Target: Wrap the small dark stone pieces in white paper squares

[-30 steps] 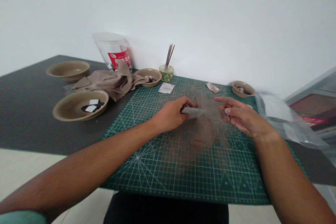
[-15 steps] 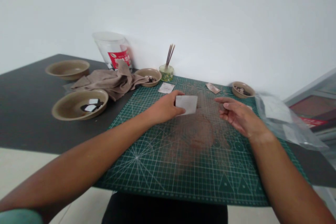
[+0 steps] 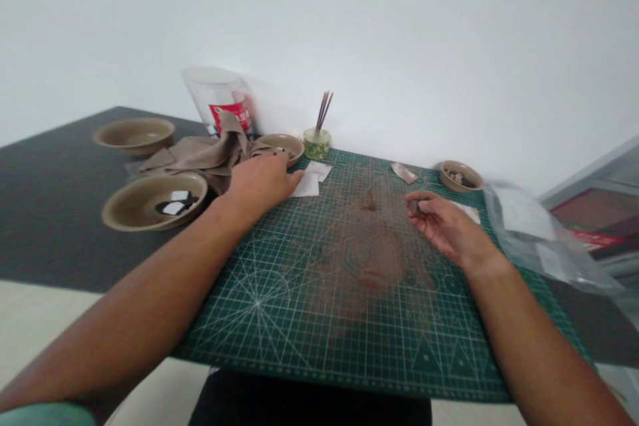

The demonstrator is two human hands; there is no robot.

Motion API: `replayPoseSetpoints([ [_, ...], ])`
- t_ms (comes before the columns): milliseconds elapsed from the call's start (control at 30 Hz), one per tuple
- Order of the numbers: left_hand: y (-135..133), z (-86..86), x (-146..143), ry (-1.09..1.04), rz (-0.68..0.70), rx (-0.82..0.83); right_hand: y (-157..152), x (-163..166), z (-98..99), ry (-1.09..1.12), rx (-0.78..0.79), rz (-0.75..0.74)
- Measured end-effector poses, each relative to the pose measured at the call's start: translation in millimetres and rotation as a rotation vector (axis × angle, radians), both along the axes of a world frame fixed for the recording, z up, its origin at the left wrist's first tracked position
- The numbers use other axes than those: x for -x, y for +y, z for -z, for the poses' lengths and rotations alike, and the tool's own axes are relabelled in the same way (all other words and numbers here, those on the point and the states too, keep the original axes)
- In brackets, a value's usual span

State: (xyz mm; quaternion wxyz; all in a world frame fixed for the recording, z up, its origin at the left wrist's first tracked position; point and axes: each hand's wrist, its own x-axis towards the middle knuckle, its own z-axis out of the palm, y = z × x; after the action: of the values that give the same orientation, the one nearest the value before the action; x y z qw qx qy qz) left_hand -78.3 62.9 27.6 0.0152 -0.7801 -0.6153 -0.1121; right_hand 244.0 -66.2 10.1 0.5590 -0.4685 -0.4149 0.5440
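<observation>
My left hand (image 3: 262,181) reaches palm-down to the near rim of a small tan bowl (image 3: 294,144), with its thumb held away from the fingers. Nothing shows in its grasp, though the fingertips are partly hidden. Beside the thumb a white square of paper (image 3: 308,186) lies on the green cutting mat (image 3: 299,319), overlapping another paper (image 3: 319,169). On the right, my right hand (image 3: 444,226) pinches a small grey-brown lump (image 3: 414,207) between thumb and fingers above the mat. Brown dust (image 3: 372,259) smears the mat between the hands.
At left stand two larger tan bowls (image 3: 120,210) (image 3: 134,134), the nearer holding dark and white pieces. A brown cloth (image 3: 194,154), a clear tub (image 3: 212,88) and a reed diffuser (image 3: 317,144) stand behind. At right are a small bowl (image 3: 462,184), a plastic bag (image 3: 544,233) and a wrapper (image 3: 403,172).
My left hand has let go of the white paper square, which now lies on the mat, and has moved left to the small bowl. My right hand keeps the lump, shifted slightly left.
</observation>
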Motion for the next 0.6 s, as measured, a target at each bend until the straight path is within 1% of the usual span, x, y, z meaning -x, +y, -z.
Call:
replayPoseSetpoints([
  [67, -6.5, 6.4, -19.0, 0.014, 0.143, -0.112, -0.3, 1.6, 0.0, 0.025, 0.006, 0.008],
  [133, -8.6, 17.1, -37.3, 0.053, 0.276, -0.153, -1.1, 3.2, -0.1, 0.04, 0.017, 0.004],
  [167, -8.5, 23.2, -44.8, 0.072, 0.332, -0.144, -1.6, 4.0, -0.3, 0.043, 0.023, -0.002],
  [233, -7.7, 34.6, -55.4, 0.097, 0.392, -0.102, -2.4, 5.4, -0.9, 0.042, 0.033, -0.01],
  [333, -10.4, 44.5, -61.9, 0.077, 0.417, -0.107, -2.7, 6.9, -2.0, 0.042, 0.042, -0.009],
  [400, -16.3, 45.4, -63.2, 0.045, 0.449, -0.106, -2.1, 7.1, -2.3, 0.043, 0.039, -0.009],
  [467, -25.1, 42.6, -64.3, 0.02, 0.507, -0.097, -1.2, 6.5, -1.8, 0.034, 0.035, -0.015],
  [533, -36.4, 37.4, -65.7, 0.007, 0.606, -0.083, -0.5, 5.3, -0.9, 0.023, 0.033, -0.022],
  [600, -49.4, 30.9, -67.4, 0.002, 0.749, -0.041, -0.3, 4.4, -0.1, 0.023, 0.027, -0.029],
])
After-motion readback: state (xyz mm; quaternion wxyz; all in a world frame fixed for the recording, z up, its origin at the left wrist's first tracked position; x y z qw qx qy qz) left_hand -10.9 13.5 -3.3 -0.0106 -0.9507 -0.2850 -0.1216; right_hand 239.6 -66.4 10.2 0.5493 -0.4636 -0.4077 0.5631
